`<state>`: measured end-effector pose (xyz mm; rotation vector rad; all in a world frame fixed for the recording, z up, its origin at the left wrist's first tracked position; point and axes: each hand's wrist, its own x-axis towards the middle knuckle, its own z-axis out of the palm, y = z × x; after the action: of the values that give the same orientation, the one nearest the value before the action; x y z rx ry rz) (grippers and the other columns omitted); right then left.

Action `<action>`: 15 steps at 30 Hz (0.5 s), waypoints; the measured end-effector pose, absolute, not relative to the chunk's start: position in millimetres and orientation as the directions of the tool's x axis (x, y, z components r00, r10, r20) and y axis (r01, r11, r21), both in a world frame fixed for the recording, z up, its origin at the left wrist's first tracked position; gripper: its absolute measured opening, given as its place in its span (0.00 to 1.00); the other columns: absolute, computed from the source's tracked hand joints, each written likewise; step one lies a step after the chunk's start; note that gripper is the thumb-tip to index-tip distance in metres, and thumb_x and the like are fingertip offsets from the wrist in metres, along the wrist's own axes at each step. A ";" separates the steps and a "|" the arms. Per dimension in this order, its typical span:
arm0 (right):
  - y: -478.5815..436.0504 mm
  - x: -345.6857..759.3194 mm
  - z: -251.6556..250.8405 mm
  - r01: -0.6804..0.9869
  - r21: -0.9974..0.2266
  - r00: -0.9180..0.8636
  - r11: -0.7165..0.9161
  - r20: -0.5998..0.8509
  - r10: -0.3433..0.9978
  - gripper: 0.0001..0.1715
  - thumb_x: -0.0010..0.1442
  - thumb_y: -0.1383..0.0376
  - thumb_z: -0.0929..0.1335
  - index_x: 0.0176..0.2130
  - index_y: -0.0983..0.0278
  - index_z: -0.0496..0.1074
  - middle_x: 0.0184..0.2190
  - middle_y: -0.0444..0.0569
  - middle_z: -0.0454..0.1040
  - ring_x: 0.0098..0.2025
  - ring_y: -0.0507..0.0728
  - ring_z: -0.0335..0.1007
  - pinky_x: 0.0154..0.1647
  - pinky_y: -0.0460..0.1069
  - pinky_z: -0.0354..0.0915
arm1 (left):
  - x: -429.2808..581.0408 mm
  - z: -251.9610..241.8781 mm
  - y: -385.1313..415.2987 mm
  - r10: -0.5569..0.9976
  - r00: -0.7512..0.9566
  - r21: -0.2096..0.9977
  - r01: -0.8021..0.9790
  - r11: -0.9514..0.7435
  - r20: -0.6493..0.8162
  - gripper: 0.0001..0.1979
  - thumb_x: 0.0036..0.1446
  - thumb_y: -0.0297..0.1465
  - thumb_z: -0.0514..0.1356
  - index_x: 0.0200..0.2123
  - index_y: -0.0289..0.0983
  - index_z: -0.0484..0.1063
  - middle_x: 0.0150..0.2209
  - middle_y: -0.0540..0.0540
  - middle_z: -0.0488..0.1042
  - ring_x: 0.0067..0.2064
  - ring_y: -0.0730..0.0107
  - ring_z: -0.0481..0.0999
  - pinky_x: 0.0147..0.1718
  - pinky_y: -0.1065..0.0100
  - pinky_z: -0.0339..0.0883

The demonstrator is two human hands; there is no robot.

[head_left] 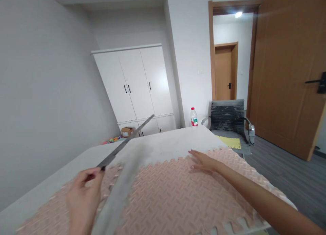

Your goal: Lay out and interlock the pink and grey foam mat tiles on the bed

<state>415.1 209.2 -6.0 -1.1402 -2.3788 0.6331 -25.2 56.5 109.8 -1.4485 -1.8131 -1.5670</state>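
Note:
Pink foam puzzle mats [175,197] with a tread pattern cover the near part of a white table [165,140]. My left hand [83,197] pinches the near end of a long thin grey strip [129,136], which rises slanting up and away to the right above the table. A wider, blurred grey band [119,191] runs across the mats below it; I cannot tell whether it is a separate piece. My right hand [203,162] lies flat, palm down and fingers spread, on the far toothed edge of the mats.
A water bottle [194,117] with a red cap stands at the table's far edge. Behind it is a grey chair [228,121] with a yellow sheet [230,142] on its seat. A white wardrobe [137,85], a cardboard box [127,131] and an open wooden door [285,75] stand beyond.

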 end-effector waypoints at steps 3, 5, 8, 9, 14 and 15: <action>214.4 449.6 14.1 0.368 -0.861 -0.323 0.351 0.235 0.917 0.49 0.55 0.36 0.58 0.65 0.58 0.48 0.65 0.57 0.51 0.63 0.63 0.53 0.60 0.63 0.55 | 44.9 121.6 92.2 0.540 -0.082 0.340 0.852 -0.398 0.838 0.07 0.54 0.37 0.57 0.29 0.40 0.67 0.30 0.51 0.69 0.35 0.66 0.68 0.37 0.65 0.61; 219.1 476.2 27.9 0.095 -0.976 -0.192 0.194 0.173 0.966 0.45 0.58 0.36 0.53 0.65 0.55 0.48 0.64 0.56 0.54 0.60 0.62 0.58 0.53 0.63 0.64 | 89.1 117.6 114.7 0.601 0.158 0.196 0.856 -0.479 0.783 0.06 0.56 0.35 0.55 0.31 0.40 0.67 0.32 0.50 0.69 0.38 0.65 0.67 0.39 0.63 0.59; 229.4 515.2 35.3 -0.055 -0.991 -0.046 0.125 0.128 0.991 0.41 0.58 0.36 0.53 0.61 0.54 0.55 0.63 0.52 0.55 0.57 0.62 0.63 0.47 0.60 0.70 | 143.3 96.4 148.2 0.639 0.377 0.085 0.817 -0.571 0.670 0.04 0.58 0.32 0.53 0.33 0.39 0.66 0.34 0.48 0.70 0.40 0.64 0.66 0.42 0.62 0.57; 233.9 526.9 32.8 -0.010 -0.992 0.013 0.126 0.126 0.992 0.39 0.57 0.37 0.56 0.59 0.54 0.58 0.63 0.51 0.56 0.56 0.61 0.64 0.46 0.59 0.71 | 157.4 87.2 159.5 0.646 0.410 0.081 0.803 -0.591 0.644 0.04 0.58 0.31 0.53 0.33 0.39 0.66 0.35 0.48 0.70 0.41 0.64 0.66 0.42 0.62 0.57; 262.7 568.4 1.7 0.224 -0.970 0.197 0.091 0.137 0.971 0.49 0.49 0.46 0.69 0.63 0.59 0.52 0.58 0.55 0.62 0.52 0.61 0.66 0.47 0.54 0.70 | 198.2 44.2 213.1 0.702 0.493 0.110 0.773 -0.625 0.514 0.05 0.57 0.31 0.53 0.33 0.40 0.68 0.37 0.48 0.71 0.42 0.64 0.66 0.43 0.63 0.59; 268.8 572.6 -4.1 0.262 -0.961 0.214 0.088 0.147 0.966 0.50 0.49 0.47 0.70 0.63 0.60 0.51 0.57 0.56 0.62 0.51 0.61 0.67 0.46 0.55 0.70 | 201.4 37.8 222.5 0.715 0.497 0.121 0.774 -0.622 0.492 0.04 0.57 0.31 0.54 0.33 0.39 0.68 0.37 0.48 0.71 0.42 0.65 0.67 0.43 0.63 0.59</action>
<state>572.6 268.8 -4.1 -1.4002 -1.2637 0.8177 201.4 222.5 37.8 -2.6163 -1.3065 -0.7766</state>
